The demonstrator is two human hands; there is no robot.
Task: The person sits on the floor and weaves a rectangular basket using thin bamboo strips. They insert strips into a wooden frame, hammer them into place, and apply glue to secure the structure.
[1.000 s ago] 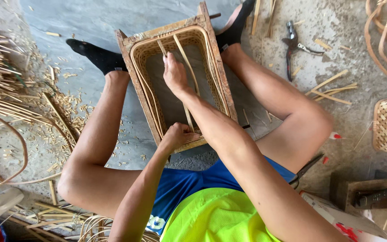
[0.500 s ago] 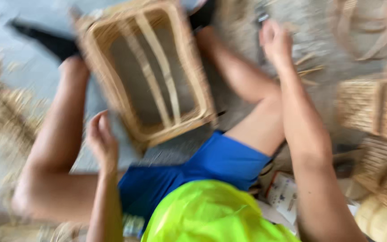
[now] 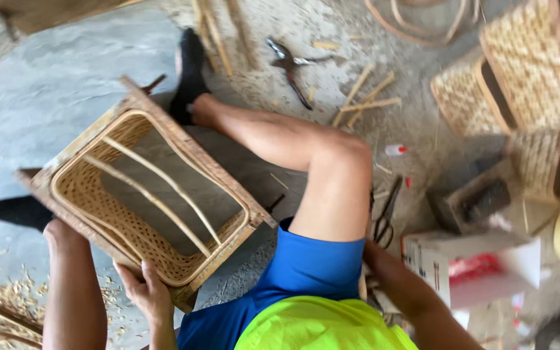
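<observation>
Our right hand is out of sight behind the bent knee [image 3: 341, 162] and white box [image 3: 468, 269]. The top edge cuts the cane coil [image 3: 416, 26]. The right edge cuts blurred woven baskets [image 3: 526, 71].

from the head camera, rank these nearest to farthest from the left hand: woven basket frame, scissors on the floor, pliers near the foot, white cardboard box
1. woven basket frame: the left hand grips its near edge.
2. scissors: on the floor just right of the bent knee.
3. white cardboard box: further right, past the scissors.
4. pliers: at the top, beyond the foot.
</observation>
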